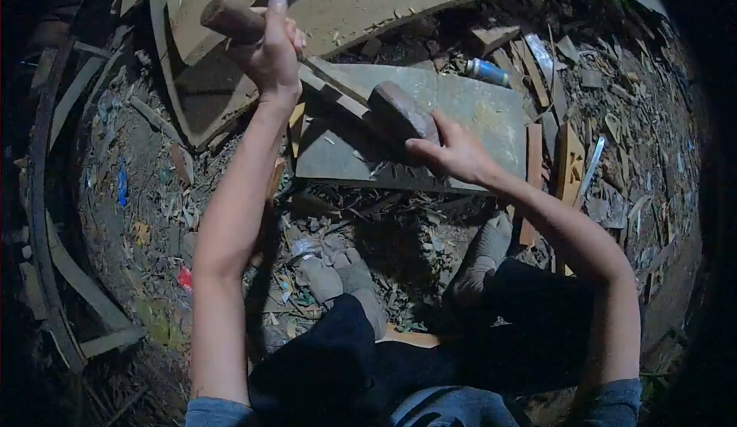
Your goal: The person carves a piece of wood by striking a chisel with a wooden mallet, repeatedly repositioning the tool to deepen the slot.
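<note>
My left hand (275,52) is closed round a thick, round brown wooden handle (232,21), whose blunt end sticks out to the upper left. What the handle leads to is hidden behind the hand. My right hand (459,149) grips a dark brown oblong block (401,110) by its near end, thumb on one side. The block is tilted above a low, grey flat-topped slab (491,116). Pale wood strips (338,89) run from beside my left hand toward the block, over the slab.
A large wooden board (399,4) spans the back, with shavings on it. A blue can (487,72) lies beyond the slab. Wood offcuts (570,162) stand to its right. My feet (349,277) rest on ground covered with chips, and a curved wooden strip (50,196) borders the left.
</note>
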Motion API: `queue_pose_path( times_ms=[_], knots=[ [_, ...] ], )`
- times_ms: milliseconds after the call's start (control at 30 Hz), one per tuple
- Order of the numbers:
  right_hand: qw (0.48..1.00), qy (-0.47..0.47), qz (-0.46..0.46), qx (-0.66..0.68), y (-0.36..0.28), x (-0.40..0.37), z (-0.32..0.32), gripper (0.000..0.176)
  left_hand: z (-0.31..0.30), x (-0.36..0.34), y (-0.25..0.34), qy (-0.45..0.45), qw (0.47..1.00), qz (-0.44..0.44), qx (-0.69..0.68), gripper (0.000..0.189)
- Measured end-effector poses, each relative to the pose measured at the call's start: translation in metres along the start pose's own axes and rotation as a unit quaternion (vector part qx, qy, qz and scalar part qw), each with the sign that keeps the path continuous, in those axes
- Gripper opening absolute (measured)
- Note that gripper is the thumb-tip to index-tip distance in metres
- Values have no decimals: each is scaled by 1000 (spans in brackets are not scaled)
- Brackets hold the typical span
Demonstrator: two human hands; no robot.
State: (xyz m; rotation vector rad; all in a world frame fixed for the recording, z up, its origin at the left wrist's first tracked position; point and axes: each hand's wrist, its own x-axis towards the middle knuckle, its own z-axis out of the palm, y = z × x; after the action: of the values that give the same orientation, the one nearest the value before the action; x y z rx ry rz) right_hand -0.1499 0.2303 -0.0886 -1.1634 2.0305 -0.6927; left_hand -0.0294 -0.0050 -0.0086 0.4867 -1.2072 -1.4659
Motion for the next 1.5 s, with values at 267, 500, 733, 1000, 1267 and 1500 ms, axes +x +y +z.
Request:
queue_pose_path(
  times_ms=[267,500,733,1000,1267,1500],
  knots=[
    [1000,-9,15,-2,-1,0,-2,76,10,-1,-20,-4,991,15,135,25],
    [991,15,35,132,-4,5,-12,73,25,-10,-31,3,956,137,259,31],
    [897,247,-327,163,-129,0,-99,61,13,-13,-38,-31,892,198,405,37],
    [899,209,-269,-275,-180,-3,-111,69,5,-35,-42,-34,815,274,510,22],
    [934,204,-280,-88,-140,2,-88,63,-10,-42,-26,-42,775,348,526,15],
    [997,45,-37,53,-50,0,-30,78,-16,-29,-7,130,991,36,11,30]
  ],
)
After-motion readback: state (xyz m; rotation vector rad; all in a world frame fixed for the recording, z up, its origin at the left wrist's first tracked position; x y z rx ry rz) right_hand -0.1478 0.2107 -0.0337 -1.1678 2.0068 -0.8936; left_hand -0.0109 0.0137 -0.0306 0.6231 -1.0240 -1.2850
